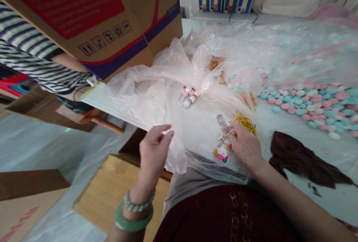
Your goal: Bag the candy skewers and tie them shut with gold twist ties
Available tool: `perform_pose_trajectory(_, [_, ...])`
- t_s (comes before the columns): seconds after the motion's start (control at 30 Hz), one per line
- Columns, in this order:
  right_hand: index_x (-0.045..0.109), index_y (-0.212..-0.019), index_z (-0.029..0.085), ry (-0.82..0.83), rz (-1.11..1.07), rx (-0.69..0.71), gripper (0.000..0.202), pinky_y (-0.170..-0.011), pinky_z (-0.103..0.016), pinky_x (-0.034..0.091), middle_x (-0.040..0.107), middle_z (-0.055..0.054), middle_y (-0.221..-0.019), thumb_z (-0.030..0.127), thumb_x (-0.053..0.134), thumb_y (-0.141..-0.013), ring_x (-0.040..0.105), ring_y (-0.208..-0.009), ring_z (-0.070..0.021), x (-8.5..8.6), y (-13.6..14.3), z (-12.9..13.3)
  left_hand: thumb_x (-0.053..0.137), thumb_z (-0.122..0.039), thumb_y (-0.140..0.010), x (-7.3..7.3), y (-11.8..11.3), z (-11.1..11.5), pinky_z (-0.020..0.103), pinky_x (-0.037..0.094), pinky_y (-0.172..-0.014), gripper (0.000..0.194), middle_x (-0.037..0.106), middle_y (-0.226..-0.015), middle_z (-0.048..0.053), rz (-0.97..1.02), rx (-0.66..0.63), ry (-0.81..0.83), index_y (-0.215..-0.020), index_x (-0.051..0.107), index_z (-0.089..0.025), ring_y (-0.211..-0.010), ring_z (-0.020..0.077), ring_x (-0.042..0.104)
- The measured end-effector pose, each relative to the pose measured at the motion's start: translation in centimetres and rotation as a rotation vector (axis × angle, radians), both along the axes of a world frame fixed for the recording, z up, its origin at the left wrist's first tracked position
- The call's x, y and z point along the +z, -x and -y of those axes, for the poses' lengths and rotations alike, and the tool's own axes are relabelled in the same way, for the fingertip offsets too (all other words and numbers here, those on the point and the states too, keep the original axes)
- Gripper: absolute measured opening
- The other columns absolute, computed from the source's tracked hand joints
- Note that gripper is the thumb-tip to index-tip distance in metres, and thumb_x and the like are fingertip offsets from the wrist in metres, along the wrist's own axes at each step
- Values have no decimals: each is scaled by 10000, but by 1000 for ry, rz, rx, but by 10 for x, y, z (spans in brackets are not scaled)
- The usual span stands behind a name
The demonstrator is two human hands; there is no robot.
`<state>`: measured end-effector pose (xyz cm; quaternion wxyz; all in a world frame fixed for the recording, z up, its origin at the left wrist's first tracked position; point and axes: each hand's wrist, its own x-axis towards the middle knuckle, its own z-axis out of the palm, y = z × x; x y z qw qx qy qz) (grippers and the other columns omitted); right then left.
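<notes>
My right hand [246, 145] is closed, its fingertips pinching a gold twist tie [225, 135]. Just behind it lies a pile of gold twist ties [246, 123]. A small packet printed with coloured dots [222, 153] lies partly under this hand. My left hand [155, 145] is raised near the table's front edge, beside the crumpled clear plastic bag [156, 104]. Its thumb and forefinger are slightly apart, and I see nothing between them. Farther back, a small bundle of pink, white and blue candies [189, 96] rests on the plastic.
Loose pastel candies [316, 102] spread over the right side of the table. A dark brown cloth [304, 160] lies in front of them. At the left stands a large carton [125, 22], with a person in a striped sleeve [28, 37] behind it. A wooden stool [120, 189] is below.
</notes>
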<state>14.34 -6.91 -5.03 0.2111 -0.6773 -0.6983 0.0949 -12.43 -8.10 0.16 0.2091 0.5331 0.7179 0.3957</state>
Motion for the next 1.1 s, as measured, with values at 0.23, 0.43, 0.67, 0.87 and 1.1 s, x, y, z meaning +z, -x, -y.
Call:
perform_pose_trajectory(0.23, [691, -878, 191, 335, -992, -139, 244, -590, -280, 440, 645, 20, -657, 286, 646, -658, 566, -594, -157, 19, -6, -9, 681, -355, -715, -15, -90, -32, 234, 346, -495, 221, 613, -668, 15, 594, -451, 336, -821, 733, -168, -523, 94, 457])
perform_pose_trajectory(0.43, [691, -765, 173, 477, -1358, -183, 253, -569, -265, 427, 650, 18, -637, 263, 757, -538, 549, -558, -129, 32, -9, -12, 755, -376, -678, -17, -120, -42, 206, 287, -470, 336, 606, -735, 22, 1065, -510, 545, -922, 696, -153, -506, 54, 445])
perform_pose_trajectory(0.67, [626, -646, 176, 440, -1020, -4, 151, -485, -230, 336, 511, 50, -532, 320, 651, -682, 441, -501, -101, 33, -5, -21, 775, -351, -639, -26, -129, -39, 239, 314, -522, 258, 583, -587, 14, 1093, -316, 409, -656, 666, -117, -510, 81, 458])
perform_pose_trajectory(0.87, [606, -789, 202, 378, -1000, -37, 176, -487, -226, 368, 540, 62, -599, 295, 657, -648, 478, -523, -111, 29, 27, -15, 765, -275, -607, -20, -128, -37, 242, 383, -603, 208, 597, -614, 0, 1282, -101, 189, -641, 625, -126, -568, 92, 503])
perform_pose_trajectory(1.1, [573, -622, 194, 442, -1126, -150, 204, -411, -225, 298, 455, 71, -460, 376, 665, -627, 388, -414, -91, 26, 37, -19, 801, -314, -588, -36, -121, -36, 234, 365, -537, 291, 537, -560, -40, 1414, 4, 227, -644, 575, -140, -509, 75, 459])
